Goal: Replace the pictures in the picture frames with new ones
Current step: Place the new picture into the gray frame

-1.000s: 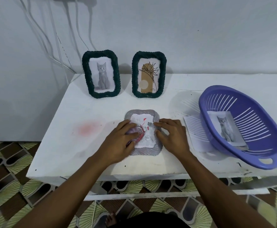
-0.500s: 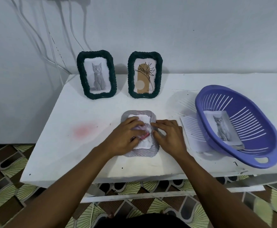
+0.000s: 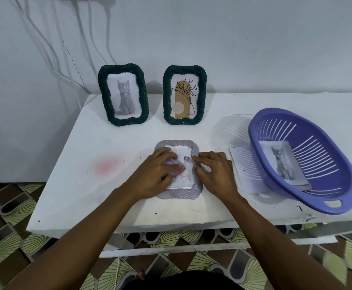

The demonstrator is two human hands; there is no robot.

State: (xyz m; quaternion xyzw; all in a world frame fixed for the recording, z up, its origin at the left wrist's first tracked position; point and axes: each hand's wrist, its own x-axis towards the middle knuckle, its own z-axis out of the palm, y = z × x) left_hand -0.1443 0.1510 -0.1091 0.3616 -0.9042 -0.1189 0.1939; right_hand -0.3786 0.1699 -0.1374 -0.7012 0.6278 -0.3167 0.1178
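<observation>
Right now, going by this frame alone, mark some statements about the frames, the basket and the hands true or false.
1. The left hand and right hand both rest on the grey frame lying flat on the table. True.
2. The purple basket holds a plant drawing. False: it holds a cat picture.
3. The left green frame and right green frame stand upright at the back. True.
4. Both green frames show cats. False: the right one shows a plant drawing.
5. The basket sits left of the grey frame. False: it is on the right.
</observation>
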